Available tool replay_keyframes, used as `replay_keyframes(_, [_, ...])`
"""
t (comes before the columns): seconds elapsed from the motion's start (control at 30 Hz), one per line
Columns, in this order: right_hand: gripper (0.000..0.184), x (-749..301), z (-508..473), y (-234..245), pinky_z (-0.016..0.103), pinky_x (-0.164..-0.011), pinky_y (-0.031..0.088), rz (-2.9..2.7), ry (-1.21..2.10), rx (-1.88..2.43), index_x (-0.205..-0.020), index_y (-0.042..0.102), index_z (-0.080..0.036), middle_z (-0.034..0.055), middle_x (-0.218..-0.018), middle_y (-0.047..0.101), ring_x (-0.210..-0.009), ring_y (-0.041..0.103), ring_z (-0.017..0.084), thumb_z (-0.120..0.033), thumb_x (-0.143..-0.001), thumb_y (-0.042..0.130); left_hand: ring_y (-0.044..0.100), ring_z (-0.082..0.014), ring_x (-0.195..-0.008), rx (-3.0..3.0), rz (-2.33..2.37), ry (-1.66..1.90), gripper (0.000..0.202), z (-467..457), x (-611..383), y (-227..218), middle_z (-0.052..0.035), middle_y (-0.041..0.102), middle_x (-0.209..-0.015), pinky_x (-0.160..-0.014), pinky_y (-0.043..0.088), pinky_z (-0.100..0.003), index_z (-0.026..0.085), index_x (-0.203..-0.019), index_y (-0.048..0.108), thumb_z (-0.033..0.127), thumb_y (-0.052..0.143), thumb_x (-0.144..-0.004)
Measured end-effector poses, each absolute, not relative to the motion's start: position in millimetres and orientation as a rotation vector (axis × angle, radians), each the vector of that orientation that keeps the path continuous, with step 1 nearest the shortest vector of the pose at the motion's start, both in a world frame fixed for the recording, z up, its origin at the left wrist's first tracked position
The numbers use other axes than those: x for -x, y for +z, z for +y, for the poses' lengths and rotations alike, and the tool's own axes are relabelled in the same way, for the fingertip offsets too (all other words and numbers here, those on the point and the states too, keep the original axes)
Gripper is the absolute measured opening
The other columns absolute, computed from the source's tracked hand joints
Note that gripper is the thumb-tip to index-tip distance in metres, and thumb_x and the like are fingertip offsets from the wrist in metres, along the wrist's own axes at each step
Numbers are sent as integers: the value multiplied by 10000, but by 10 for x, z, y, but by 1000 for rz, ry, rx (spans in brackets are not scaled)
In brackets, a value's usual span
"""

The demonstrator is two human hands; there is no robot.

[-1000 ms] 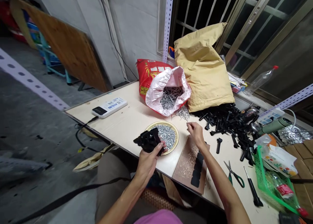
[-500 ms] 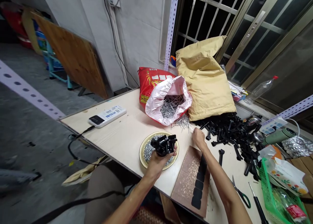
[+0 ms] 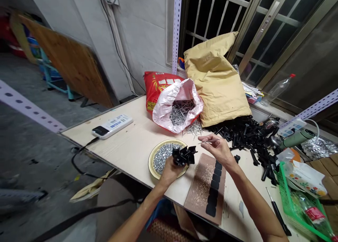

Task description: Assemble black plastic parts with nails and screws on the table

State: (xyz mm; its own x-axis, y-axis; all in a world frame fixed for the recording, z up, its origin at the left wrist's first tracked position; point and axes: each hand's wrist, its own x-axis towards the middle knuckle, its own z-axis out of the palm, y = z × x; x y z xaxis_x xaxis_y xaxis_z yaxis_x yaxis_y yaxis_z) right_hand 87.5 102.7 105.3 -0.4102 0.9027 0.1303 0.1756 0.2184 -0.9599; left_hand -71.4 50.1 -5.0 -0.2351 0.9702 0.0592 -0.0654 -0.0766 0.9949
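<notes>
Several black plastic parts (image 3: 185, 155) are bunched in my left hand (image 3: 169, 171), whose fingers wrap round them over the right side of a yellowish bowl (image 3: 151, 163). Small silvery metal pieces (image 3: 165, 154) fill that bowl. Between thumb and fingers, my right hand (image 3: 221, 151) pinches a thin metal pin (image 3: 210, 141), held roughly level, to the right of the black parts and apart from them. Below it lies a brown board (image 3: 196, 196) with a row of black pads (image 3: 214, 185). Long metal pins (image 3: 182, 112) show inside the open red bag (image 3: 155, 83), and more have spilled at its mouth.
A tan paper sack (image 3: 216, 87) leans behind a heap of black parts (image 3: 248, 136). A white power bank (image 3: 113, 126) with a cable lies at left. On the right are a screwdriver (image 3: 277, 212), a green basket (image 3: 283, 196) and a green flask (image 3: 298, 139).
My right hand has come away from the spilled pins, back towards my left hand, and a pin now shows in its fingers. My left hand has shifted slightly, still holding the black parts.
</notes>
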Motion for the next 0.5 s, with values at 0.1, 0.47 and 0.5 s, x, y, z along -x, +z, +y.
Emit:
replay_keyframes(0.1, [283,-878,1064,1022,366,-845,482,-1955,1076,950,-740,648,-198,68,-950,662,-978,613,207,-473,-707,709,570,-186,-566,-1155,1289,1438,27,492,703,-45,-17,669,-564,-570,467,-299,187,-552,664,198,669,-529])
replay_keyframes(0.47, [323,-869,1094,1115,315,-807,476,-2210,1035,934,-988,639,-190,43,-952,634,-889,589,160,-469,-838,574,660,-245,-725,-1064,1208,1364,124,488,654,-3,-49,706,-659,-733,504,-344,185,-655,685,245,703,-549])
replay_keyframes(0.5, [313,-851,1079,1131,311,-810,473,-2228,1008,903,-973,652,-195,43,-947,627,-895,583,156,-464,-872,527,667,-254,-742,-1041,1208,1370,144,486,646,-2,-59,714,-678,-750,508,-359,180,-670,689,255,713,-549])
